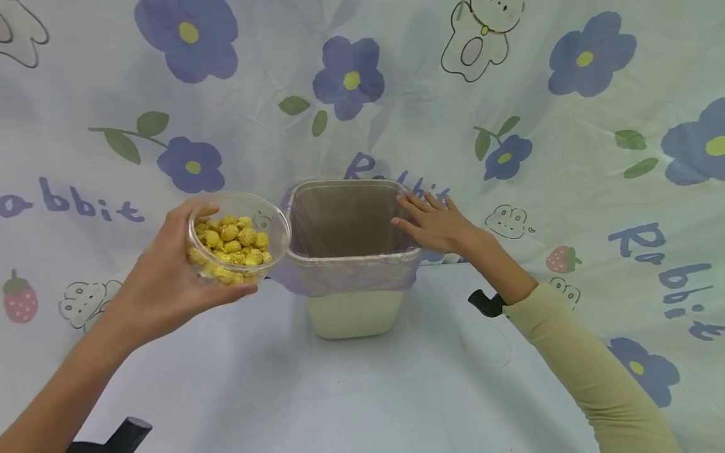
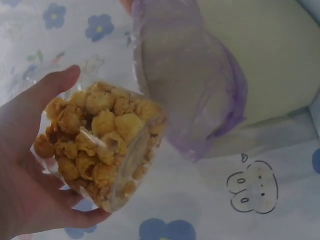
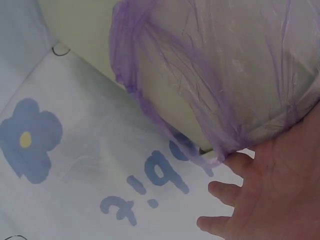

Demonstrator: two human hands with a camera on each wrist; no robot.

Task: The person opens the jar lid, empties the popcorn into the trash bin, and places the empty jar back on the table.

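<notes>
A black fitting (image 1: 130, 434) sits by the left wrist, nearest the viewer, and a white tabletop (image 1: 340, 390) stretches below and to the right of the grip. The person's left hand (image 1: 170, 270) is clamped around a clear plastic cup (image 1: 240, 268), thumb and fingers on opposite sides, with golden popcorn (image 1: 235, 242) inside it. Just to the right of that grip stands a cream bin (image 1: 354, 314), upright, its rim draped with a translucent purple liner (image 1: 357, 277); whether cup and bin touch cannot be told. Across the bin's mouth from the cup, the right hand (image 1: 438, 225), fingers extended and apart, rests at the lined rim, its arm in a beige sleeve (image 1: 589, 371). Behind both hands hangs a pale cloth (image 1: 413, 63) printed with blue flowers, strawberries and "Rabbit" lettering.
</notes>
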